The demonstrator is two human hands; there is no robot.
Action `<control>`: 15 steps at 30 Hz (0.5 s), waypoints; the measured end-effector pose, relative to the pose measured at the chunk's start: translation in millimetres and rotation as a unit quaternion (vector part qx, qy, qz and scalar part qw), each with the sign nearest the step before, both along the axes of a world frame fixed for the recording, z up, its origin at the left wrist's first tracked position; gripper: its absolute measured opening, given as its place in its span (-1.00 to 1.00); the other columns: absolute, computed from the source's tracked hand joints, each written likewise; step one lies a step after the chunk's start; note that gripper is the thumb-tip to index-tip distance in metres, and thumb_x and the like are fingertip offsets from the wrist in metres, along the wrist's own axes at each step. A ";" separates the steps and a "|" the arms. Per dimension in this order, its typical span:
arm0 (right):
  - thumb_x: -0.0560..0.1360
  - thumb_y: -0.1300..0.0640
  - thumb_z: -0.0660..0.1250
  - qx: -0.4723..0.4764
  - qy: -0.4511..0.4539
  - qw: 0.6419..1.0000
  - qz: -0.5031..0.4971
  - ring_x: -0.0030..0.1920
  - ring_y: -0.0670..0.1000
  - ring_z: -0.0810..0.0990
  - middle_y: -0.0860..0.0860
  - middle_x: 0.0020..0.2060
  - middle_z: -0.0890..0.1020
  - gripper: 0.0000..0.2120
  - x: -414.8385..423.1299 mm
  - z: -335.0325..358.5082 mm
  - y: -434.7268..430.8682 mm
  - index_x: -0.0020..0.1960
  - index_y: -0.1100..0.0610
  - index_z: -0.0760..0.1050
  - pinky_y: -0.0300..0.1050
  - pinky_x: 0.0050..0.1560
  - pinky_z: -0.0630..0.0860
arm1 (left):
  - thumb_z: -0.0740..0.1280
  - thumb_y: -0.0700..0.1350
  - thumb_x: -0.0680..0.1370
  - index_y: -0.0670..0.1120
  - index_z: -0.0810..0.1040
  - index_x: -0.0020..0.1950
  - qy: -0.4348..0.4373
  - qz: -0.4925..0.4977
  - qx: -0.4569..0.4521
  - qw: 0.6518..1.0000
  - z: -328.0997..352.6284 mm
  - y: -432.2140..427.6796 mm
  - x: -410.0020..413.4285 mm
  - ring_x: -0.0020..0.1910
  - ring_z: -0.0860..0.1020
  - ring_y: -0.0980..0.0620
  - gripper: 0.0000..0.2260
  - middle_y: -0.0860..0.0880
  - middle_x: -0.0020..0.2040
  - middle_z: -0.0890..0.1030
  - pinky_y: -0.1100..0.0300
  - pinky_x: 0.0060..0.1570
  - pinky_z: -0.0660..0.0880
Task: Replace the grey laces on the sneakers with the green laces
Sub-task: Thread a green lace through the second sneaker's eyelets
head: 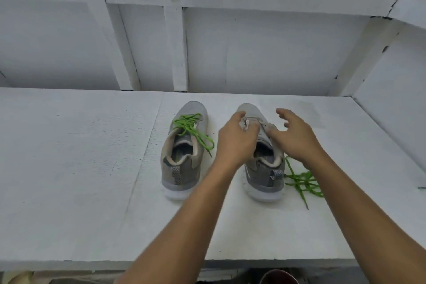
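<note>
- Head view: we count two grey sneakers standing side by side on a white table, heels toward us.
- We cannot read any brand; the marks on the heels and sides are too blurred.
- We count two green laces: one green lace is threaded through the left sneaker, and a loose green lace lies on the table just beside the right sneaker.
- Our left hand pinches a grey bunch at the right sneaker's tongue; lace or tongue, we cannot tell.
- Our right hand has its fingers spread, with the thumb touching that sneaker's edge.
</note>
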State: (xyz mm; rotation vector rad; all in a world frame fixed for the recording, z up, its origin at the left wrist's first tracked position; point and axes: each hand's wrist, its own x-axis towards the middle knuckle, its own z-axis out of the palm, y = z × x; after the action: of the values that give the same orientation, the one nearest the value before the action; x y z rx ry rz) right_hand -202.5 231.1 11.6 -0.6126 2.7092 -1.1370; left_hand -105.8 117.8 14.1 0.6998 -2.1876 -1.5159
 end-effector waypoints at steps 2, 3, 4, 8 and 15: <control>0.51 0.04 0.38 -0.045 -0.085 0.995 -0.017 0.36 0.06 0.44 0.01 0.43 0.41 -0.42 0.5 -14.3 6.3 0.48 0.01 0.31 0.05 0.30 0.43 | 0.27 -0.03 0.60 -0.09 0.38 0.43 -0.008 0.014 0.017 1.000 -10.0 11.2 1.0 0.29 0.47 -0.04 -0.59 -0.06 0.32 0.52 0.24 0.12 0.37; 0.51 0.05 0.37 -0.069 -0.115 0.991 -0.015 0.31 0.05 0.48 0.00 0.38 0.46 -0.49 1.6 -20.3 8.2 0.44 0.01 0.38 0.03 0.25 0.47 | 0.27 -0.02 0.60 -0.07 0.37 0.43 -0.008 0.017 0.027 0.999 -14.9 14.3 1.4 0.26 0.48 -0.04 -0.59 -0.06 0.30 0.53 0.25 0.09 0.37; 0.51 0.06 0.36 -0.091 -0.132 0.987 -0.008 0.23 0.03 0.55 -0.01 0.30 0.55 -0.62 3.2 -24.4 8.9 0.33 0.00 0.49 0.01 0.17 0.53 | 0.27 -0.01 0.60 -0.03 0.34 0.46 -0.010 0.017 0.035 0.999 -19.7 15.8 1.4 0.25 0.50 -0.03 -0.57 -0.04 0.30 0.53 0.24 0.11 0.40; 0.49 0.08 0.30 -0.097 -0.108 0.989 -0.015 -0.13 0.07 0.66 0.00 -0.20 0.69 -0.88 9.3 -26.9 6.2 -0.11 0.02 0.62 0.01 -0.10 0.56 | 0.19 -0.02 0.61 0.07 0.32 0.51 -0.036 0.025 0.019 0.999 -34.4 17.8 -3.2 0.23 0.52 -0.05 -0.56 -0.08 0.30 0.56 0.13 0.22 0.45; 0.49 0.07 0.27 -0.069 -0.070 0.995 -0.002 -0.18 0.05 0.61 0.01 -0.22 0.67 -0.83 17.6 -28.8 -8.3 -0.08 0.08 0.62 -0.15 -0.27 0.45 | 0.17 -0.02 0.59 0.09 0.40 0.46 -0.013 0.054 -0.005 0.998 -50.0 2.4 2.0 0.08 0.59 -0.16 -0.59 -0.15 0.10 0.65 0.01 0.12 0.52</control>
State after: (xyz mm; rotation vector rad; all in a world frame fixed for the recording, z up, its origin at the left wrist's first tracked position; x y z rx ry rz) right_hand -184.9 222.8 -17.2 -0.5255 2.5314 -1.3244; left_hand -103.8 120.2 -35.9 0.8252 -2.1384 -1.4484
